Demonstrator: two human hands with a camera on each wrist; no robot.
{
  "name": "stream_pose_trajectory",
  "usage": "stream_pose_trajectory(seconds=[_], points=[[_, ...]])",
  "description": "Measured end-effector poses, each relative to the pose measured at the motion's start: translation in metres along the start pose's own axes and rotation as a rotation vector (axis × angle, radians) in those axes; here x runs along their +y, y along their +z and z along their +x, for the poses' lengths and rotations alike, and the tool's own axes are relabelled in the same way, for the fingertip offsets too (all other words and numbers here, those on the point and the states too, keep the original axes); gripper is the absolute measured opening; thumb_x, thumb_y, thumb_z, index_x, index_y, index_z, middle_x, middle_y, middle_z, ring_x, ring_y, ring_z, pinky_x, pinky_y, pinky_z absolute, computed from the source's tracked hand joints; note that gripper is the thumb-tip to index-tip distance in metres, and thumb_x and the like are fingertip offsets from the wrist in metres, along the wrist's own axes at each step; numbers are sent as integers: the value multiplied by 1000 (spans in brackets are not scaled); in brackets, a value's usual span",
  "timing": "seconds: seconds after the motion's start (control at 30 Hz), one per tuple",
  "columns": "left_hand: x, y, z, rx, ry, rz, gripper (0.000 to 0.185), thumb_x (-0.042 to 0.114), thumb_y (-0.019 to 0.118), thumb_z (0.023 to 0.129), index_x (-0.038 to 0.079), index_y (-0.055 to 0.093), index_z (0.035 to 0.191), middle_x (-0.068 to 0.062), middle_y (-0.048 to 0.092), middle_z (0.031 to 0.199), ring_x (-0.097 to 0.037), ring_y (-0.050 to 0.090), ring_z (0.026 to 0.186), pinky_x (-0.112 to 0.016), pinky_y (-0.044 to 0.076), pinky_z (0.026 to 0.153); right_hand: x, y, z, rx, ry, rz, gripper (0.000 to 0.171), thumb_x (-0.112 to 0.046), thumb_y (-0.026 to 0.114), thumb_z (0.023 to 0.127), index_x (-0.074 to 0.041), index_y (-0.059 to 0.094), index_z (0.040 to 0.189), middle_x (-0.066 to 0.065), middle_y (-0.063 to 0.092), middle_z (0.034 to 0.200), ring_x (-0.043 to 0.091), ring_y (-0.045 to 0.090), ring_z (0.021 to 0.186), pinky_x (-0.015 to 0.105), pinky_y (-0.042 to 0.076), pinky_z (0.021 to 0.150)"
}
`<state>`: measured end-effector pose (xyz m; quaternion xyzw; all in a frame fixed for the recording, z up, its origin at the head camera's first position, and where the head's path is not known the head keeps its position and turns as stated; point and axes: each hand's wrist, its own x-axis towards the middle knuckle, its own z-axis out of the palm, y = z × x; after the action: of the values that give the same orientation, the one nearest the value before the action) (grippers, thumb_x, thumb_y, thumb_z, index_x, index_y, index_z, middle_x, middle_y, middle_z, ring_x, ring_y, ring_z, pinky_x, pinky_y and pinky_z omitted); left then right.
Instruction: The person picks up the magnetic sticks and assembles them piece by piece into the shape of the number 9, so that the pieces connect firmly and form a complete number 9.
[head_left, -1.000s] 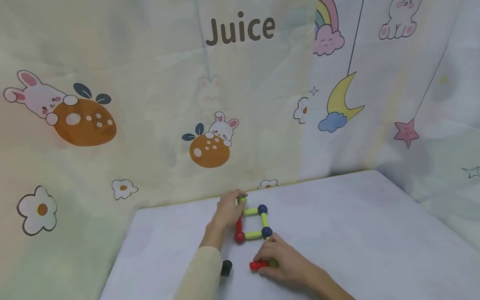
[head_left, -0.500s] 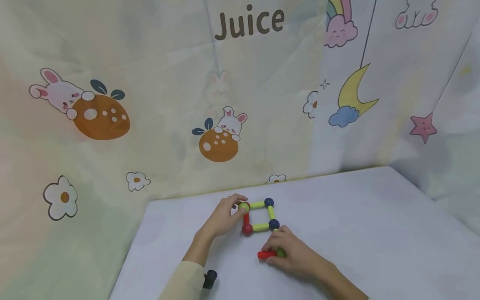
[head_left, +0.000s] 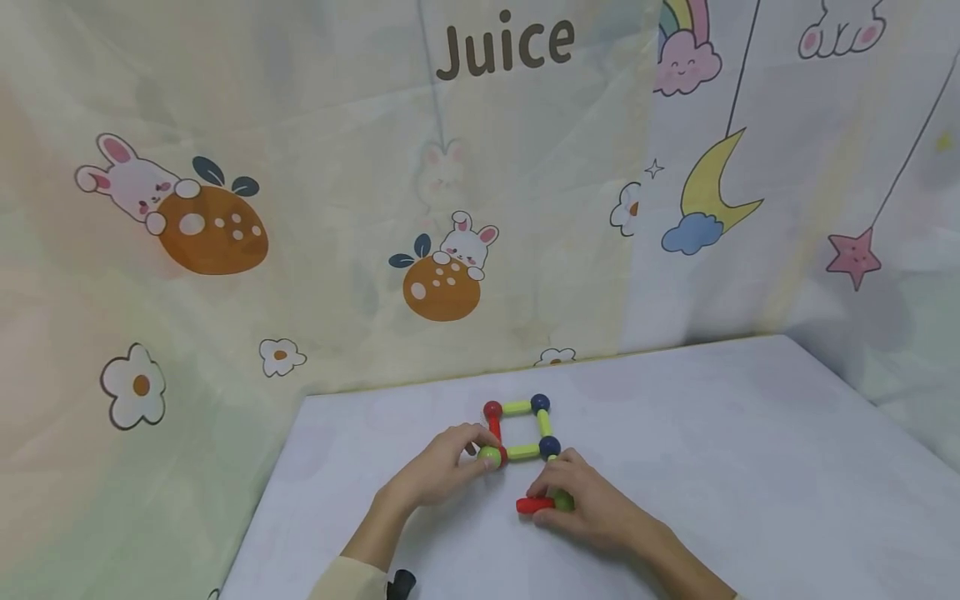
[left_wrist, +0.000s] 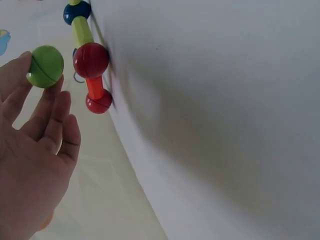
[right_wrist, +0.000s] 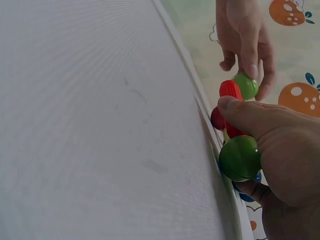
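Observation:
A square of magnetic building rods and balls lies on the table, with yellow-green rods point(head_left: 523, 452), a red rod point(head_left: 494, 427), blue balls point(head_left: 540, 404) and red balls point(head_left: 492, 409). My left hand point(head_left: 438, 467) pinches a light green ball point(left_wrist: 46, 66) between thumb and fingertips; in the head view it overlaps the near-left red ball, but the left wrist view shows a gap. My right hand point(head_left: 592, 508) pinches another red rod point(right_wrist: 231, 95), with a dark green ball point(right_wrist: 240, 158) at its end. A yellow-green tip point(head_left: 552, 457) shows between the near blue ball and my right fingers.
A black piece point(head_left: 402, 583) lies near the left sleeve point(head_left: 352, 579), partly cut off by the lower edge. A printed cloth point(head_left: 322, 208) hangs behind the white table point(head_left: 712, 450), whose far edge runs just behind the square.
My left hand has carried the light green ball from the square's far-left corner toward its near-left corner. My right hand keeps its hold on the red rod, and the head view has shifted slightly.

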<state>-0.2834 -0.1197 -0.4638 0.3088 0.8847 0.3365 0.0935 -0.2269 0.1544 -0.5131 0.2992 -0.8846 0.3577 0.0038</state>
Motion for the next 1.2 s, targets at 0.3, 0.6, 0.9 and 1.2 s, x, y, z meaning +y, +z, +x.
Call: stream_pose_trajectory(seconds=[0.3,0.6,0.9,1.2], points=[[0,8,-13,-44,3,-28,31,24,70,97,24,63,127,10,67,123,-7,59,107,-32,52,93,-3,-3,0,-8,70,33,20,-39,81,89,-39,68,104,-23,62,99,12,45,104,24,48,80],[3,13,-23,-75,-4,-74,39,20,75,91,22,62,127,15,65,114,-4,62,100,-26,53,83,-2,-4,0,5,46,4,19,-39,81,88,-40,69,103,-25,63,98,13,46,107,28,48,85],[6,24,-23,-109,22,-142,41,20,78,90,19,59,127,12,67,110,-2,63,95,-23,55,88,1,-2,0,33,22,0,19,-35,82,88,-40,70,102,-25,64,96,11,46,102,26,47,82],[8,19,-31,-71,27,-146,41,17,79,89,14,60,126,7,68,111,-4,65,94,-26,57,87,-3,1,0,14,18,-4,18,-32,83,88,-37,73,102,-23,65,96,11,45,104,30,45,86]])
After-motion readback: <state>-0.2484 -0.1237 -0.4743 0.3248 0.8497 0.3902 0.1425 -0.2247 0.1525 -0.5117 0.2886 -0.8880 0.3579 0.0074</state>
